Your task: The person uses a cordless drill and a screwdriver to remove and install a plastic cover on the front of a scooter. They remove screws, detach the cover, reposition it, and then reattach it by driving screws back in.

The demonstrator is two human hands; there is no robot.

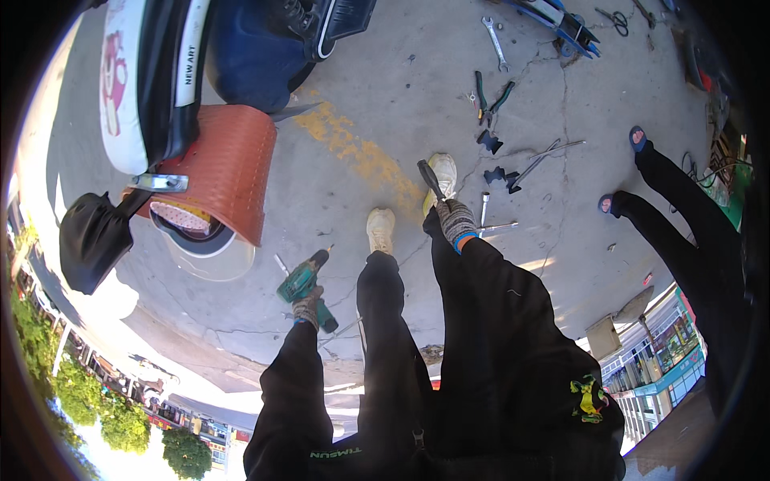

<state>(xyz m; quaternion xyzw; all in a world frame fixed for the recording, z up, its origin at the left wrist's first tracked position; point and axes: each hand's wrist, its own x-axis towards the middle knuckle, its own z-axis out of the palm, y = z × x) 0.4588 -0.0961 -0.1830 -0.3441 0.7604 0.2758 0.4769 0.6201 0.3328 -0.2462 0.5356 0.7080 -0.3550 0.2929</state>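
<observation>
My left hand (pixel 306 306), in a grey knitted glove, is closed round the grip of a green and black cordless drill (pixel 300 280), held low beside my left leg. The drill's nose points up and to the right. In my right hand (pixel 457 220), gloved in grey with a blue cuff, is a dark elongated tool (pixel 431 181). It sticks out forward over my right shoe (pixel 443 172), and its exact kind cannot be made out. To the right of that hand lies a cross-shaped socket wrench (pixel 484 213) on the ground.
A scooter with a red-brown textured panel (pixel 245 164) and a black mirror (pixel 96 240) stands at left. Pliers (pixel 486 106), a spanner (pixel 496 44), small black parts (pixel 491 143) and metal rods (pixel 537 163) lie ahead. Another person's legs (pixel 670 212) are at right.
</observation>
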